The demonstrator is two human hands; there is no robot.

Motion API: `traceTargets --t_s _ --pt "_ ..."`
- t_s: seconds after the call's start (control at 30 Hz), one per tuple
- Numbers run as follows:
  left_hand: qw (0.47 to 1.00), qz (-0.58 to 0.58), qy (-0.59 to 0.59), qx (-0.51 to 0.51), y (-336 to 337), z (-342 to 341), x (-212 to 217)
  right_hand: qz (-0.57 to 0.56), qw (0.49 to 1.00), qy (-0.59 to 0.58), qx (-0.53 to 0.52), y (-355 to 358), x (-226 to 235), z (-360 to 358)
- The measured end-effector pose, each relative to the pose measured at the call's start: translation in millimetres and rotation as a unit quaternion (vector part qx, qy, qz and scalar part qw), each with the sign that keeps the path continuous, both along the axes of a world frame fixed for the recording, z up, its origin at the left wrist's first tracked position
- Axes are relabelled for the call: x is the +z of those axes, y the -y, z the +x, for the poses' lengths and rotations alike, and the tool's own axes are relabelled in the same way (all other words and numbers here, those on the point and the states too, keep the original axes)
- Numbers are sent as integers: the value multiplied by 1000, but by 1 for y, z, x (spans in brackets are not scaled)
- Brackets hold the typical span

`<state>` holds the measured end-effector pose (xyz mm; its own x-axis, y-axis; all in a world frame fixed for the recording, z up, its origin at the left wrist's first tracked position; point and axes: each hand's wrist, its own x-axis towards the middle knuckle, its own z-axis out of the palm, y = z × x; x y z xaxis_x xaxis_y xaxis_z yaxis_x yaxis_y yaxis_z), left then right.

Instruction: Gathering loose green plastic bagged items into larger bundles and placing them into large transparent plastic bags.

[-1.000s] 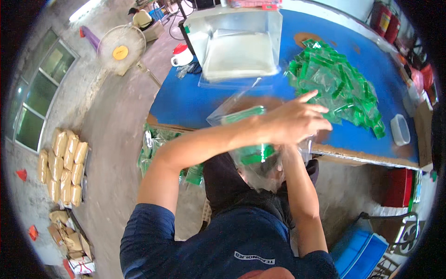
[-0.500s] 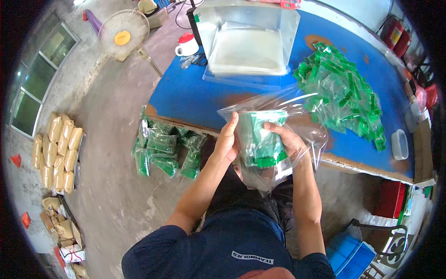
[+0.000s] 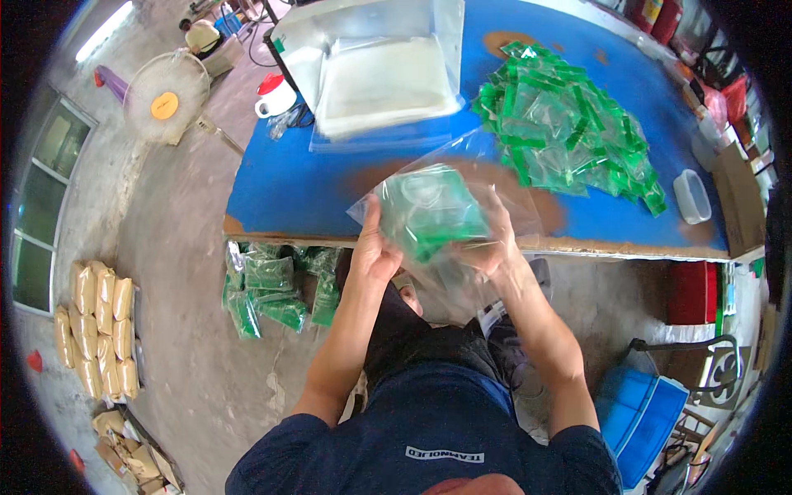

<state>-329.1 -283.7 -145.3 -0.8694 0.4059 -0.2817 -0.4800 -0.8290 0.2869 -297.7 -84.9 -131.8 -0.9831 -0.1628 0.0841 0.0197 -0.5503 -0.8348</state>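
Observation:
Between my two hands is a clear plastic bag (image 3: 513,206) with a stack of green-and-clear packets (image 3: 433,206) inside it, blurred by motion. My left hand (image 3: 378,254) grips the bundle's left side, thumb up along its edge. On the opposite side my right hand (image 3: 493,241) holds the bag, its fingers partly hidden behind the film. The bundle hangs over the near edge of the blue table (image 3: 305,194). A heap of loose green-edged packets (image 3: 569,124) lies on the table to the right.
A stack of clear bags (image 3: 379,87) sits in a clear-walled holder at the back, beside a white red-lidded mug (image 3: 274,95). At right stands a clear tub (image 3: 691,196). Filled green bags (image 3: 268,289) lie below the table's left end; a blue crate (image 3: 639,412) stands lower right.
The packet stack has turned and tilted in my hands and is now over the table edge. My right thumb has moved off its front to the side. The whole view has shifted.

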Motion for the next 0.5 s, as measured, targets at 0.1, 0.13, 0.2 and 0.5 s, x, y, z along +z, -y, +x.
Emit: traceTargets --t_s 0.1,0.13,0.2,0.5 --pt "990 -123 60 23 3 5 0 -303 925 223 -48 25 33 13" --pt "990 -126 62 20 2 6 0 -340 919 197 -24 23 24 12" --pt "983 -167 54 53 1 7 1 -379 910 169 -3 21 8 14" --pt "987 -161 7 4 2 16 20 -376 900 212 55 23 14 20"
